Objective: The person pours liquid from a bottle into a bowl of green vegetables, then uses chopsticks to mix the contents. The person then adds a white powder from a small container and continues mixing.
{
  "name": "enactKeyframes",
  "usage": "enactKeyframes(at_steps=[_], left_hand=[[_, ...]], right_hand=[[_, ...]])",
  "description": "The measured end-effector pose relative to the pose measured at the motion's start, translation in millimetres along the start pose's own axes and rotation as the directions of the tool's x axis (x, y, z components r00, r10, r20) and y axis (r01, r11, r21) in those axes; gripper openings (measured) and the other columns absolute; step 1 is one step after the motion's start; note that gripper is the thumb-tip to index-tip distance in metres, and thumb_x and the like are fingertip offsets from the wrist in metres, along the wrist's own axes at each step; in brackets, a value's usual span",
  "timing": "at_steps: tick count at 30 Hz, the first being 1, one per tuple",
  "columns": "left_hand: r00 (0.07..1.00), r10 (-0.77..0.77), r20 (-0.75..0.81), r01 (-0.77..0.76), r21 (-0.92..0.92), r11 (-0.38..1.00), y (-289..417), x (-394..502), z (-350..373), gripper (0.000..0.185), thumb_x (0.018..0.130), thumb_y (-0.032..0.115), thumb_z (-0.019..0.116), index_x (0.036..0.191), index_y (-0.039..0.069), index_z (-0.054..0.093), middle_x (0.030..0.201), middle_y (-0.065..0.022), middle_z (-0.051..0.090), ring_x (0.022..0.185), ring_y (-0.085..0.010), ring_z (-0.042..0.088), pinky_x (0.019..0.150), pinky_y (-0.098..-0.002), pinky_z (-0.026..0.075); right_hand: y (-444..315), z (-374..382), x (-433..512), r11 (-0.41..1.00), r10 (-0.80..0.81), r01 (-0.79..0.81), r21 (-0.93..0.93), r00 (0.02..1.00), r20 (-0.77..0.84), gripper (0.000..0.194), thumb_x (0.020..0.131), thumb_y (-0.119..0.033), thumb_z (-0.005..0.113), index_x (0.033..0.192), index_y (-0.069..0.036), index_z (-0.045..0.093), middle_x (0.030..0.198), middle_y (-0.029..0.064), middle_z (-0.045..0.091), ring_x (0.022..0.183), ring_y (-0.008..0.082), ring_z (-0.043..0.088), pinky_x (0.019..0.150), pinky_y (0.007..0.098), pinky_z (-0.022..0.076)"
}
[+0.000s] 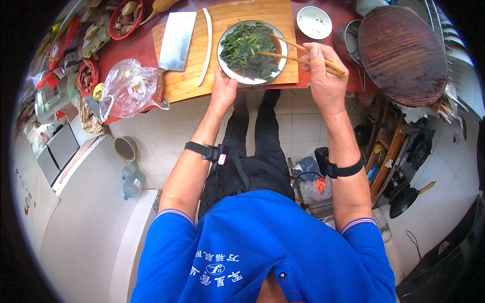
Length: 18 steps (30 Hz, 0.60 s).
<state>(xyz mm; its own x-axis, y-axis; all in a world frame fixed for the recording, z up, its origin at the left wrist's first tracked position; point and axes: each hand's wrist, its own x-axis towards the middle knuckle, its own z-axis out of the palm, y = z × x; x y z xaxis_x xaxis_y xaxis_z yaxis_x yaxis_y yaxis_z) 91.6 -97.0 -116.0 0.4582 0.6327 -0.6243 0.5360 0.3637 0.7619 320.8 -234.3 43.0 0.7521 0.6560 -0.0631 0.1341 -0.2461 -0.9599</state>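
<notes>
A white dish with a dark rim [254, 80] holds cooked leafy greens [246, 49] in dark liquid. It stands on a wooden cutting board [182, 85] near the counter's front edge. My left hand [224, 91] grips the dish's near left rim. In my right hand [326, 79] is a pair of wooden chopsticks [280, 56], spread apart, with their tips in the greens. Left of the dish a long, thin white strip [206, 45] lies on the board. Beyond it rests a cleaver [177, 41], its blade flat on the wood.
A small white bowl [314, 22] with food bits, a metal pot [350, 41] and a round wooden board [403, 57] stand to the right. Leftward are a clear plastic bag [130, 89] and red baskets of roots [126, 19]. A wok [403, 200] hangs at lower right.
</notes>
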Motion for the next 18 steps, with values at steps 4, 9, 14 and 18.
enactKeyframes(at_steps=[4, 9, 14, 18], left_hand=[[0.999, 0.01, -0.044, -0.011, -0.025, 1.0, 0.7, 2.9, 3.6, 0.06, 0.094, 0.002, 0.051, 0.15, -0.011, 0.032, 0.126, -0.0225, 0.071, 0.117, -0.0258, 0.07, 0.104, -0.0363, 0.053], [0.996, 0.091, 0.01, -0.091, 0.105, 0.99, 15.0, 16.5, -12.9, 0.058, 0.094, 0.001, 0.051, 0.149, -0.009, 0.038, 0.131, -0.0224, 0.069, 0.119, -0.0263, 0.07, 0.105, -0.0368, 0.053], [0.992, 0.114, 0.058, -0.126, 0.259, 0.958, 30.5, 25.7, -29.6, 0.065, 0.094, 0.002, 0.053, 0.157, -0.005, 0.039, 0.123, -0.0205, 0.074, 0.106, -0.0268, 0.074, 0.096, -0.0373, 0.057], [0.975, 0.221, 0.038, -0.219, 0.367, 0.904, 26.1, 19.1, -29.8, 0.065, 0.098, 0.005, 0.054, 0.16, -0.003, 0.035, 0.114, -0.0193, 0.077, 0.097, -0.025, 0.075, 0.092, -0.0374, 0.059]], right_hand=[[33.1, 10.6, -0.7, 0.997, -0.058, 0.057, -0.051, 0.998, -0.015, 0.023, 0.113, -0.016, 0.061, 0.118, 0.001, 0.074, 0.099, 0.0053, 0.076, 0.093, 0.0111, 0.071, 0.085, 0.0275, 0.0587], [59.7, 16.4, 2.1, 0.991, -0.096, 0.095, -0.089, 0.995, -0.008, 0.022, 0.11, -0.017, 0.063, 0.111, 0.002, 0.075, 0.096, 0.0082, 0.078, 0.09, 0.0145, 0.073, 0.082, 0.0311, 0.0588], [67.7, 17.1, -3.1, 0.993, -0.098, 0.096, -0.066, 0.995, -0.036, 0.021, 0.108, -0.018, 0.063, 0.105, 0.0, 0.074, 0.088, 0.0113, 0.075, 0.08, 0.0203, 0.074, 0.074, 0.035, 0.0586], [69.9, 21.4, -14.7, 0.998, -0.036, 0.031, -0.059, 0.995, -0.089, 0.019, 0.109, -0.018, 0.061, 0.104, -0.001, 0.069, 0.084, 0.011, 0.074, 0.08, 0.0205, 0.075, 0.072, 0.0362, 0.0589]])
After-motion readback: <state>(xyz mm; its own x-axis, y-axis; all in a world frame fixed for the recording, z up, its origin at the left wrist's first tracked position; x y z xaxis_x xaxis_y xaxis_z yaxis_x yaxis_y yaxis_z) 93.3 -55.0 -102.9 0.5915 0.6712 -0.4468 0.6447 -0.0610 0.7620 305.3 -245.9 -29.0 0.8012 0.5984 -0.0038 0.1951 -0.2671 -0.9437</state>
